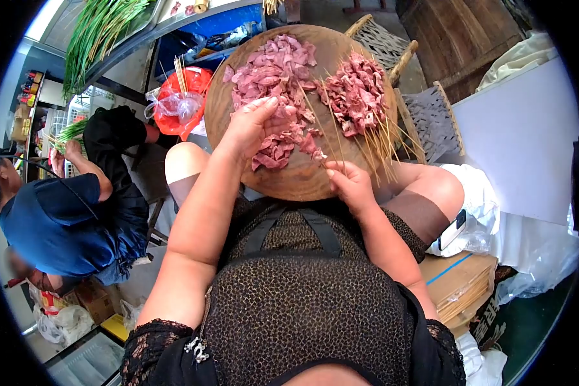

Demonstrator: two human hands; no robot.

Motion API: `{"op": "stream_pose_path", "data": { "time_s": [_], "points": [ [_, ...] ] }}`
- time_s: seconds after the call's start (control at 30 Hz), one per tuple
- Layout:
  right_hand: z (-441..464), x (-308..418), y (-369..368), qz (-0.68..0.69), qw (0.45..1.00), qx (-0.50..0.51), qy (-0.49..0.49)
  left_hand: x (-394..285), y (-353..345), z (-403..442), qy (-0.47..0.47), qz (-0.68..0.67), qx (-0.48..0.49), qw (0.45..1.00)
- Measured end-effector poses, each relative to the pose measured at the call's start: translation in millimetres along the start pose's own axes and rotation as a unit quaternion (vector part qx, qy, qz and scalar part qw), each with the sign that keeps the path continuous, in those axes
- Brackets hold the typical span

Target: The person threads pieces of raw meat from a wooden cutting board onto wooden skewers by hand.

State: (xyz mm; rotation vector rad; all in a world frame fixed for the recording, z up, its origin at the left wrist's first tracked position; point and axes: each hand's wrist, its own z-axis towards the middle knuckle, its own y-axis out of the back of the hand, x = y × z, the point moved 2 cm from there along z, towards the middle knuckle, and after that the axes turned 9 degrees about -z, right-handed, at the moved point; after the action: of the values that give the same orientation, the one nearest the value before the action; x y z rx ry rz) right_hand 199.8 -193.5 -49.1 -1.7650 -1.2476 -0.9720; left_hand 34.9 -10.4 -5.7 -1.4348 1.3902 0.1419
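Observation:
A round wooden board (296, 186) lies across my lap with a pile of raw, sliced pink meat (273, 71) on its left side. My left hand (254, 125) reaches over that meat, thumb stretched out and fingers partly blending with the slices. In a pinch near the board's front edge, my right hand (352, 185) holds a thin bamboo skewer (334, 138). Small meat pieces (316, 153) lie close to its fingertips; whether they are threaded on is hard to make out. To the right, loaded meat skewers (357, 93) are heaped, their bare sticks pointing toward me.
A red plastic bag (186, 96) with bamboo sticks stands left of the board. Another person (58, 212) sits further left, handling green stalks. Woven stools (434, 122) are behind on the right. A cardboard box (460, 283) and a phone (452, 230) lie by my right side.

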Motion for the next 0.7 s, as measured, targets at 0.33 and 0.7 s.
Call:
{"op": "stream_pose_path", "data": {
  "time_s": [0.33,0.7],
  "points": [
    [0.7,9.5,-6.8,0.04,0.999,0.009,-0.02,20.4,-7.3,3.0,0.019,0.026,0.015,0.999],
    [4.8,14.3,-1.8,0.069,0.997,-0.032,-0.02,12.3,-9.8,4.0,-0.052,0.063,-0.003,0.997]
  ]
}}
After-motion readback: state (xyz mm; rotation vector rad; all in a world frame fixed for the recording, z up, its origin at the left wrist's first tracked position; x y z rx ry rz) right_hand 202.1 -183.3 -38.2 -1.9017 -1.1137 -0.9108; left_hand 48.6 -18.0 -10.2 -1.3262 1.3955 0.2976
